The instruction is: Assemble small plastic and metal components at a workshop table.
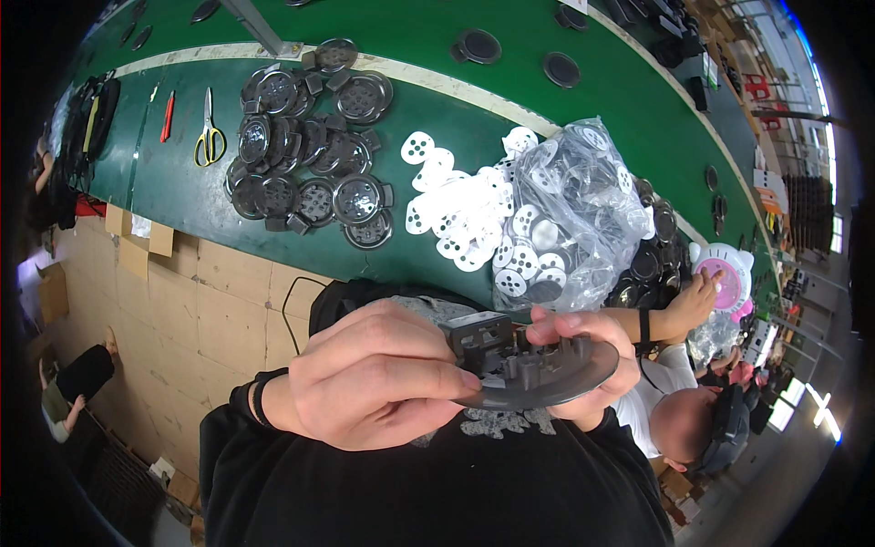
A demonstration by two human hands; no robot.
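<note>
A dark round plastic housing [538, 387] is held up in front of my chest, tilted, with upright posts and a boxy section on its inner side. My left hand [374, 378] pinches its left rim between closed fingers and thumb. Round its right side my right hand [606, 351] is wrapped, the thumb reaching over the inner side near the posts. Beyond the hands, white discs with holes [460, 205] lie heaped on the green bench [365, 264]. A clear plastic bag [583, 210] with more discs rests beside them.
Stacked dark round housings [310, 155] sit at the back left, near scissors [210, 137] and a red pen-like tool [168, 117]. More dark parts [647, 260] lie right of the bag. A co-worker's hand [697, 305] touches a pink-and-white eared device [727, 278]. A belt [410, 36] carries dark discs.
</note>
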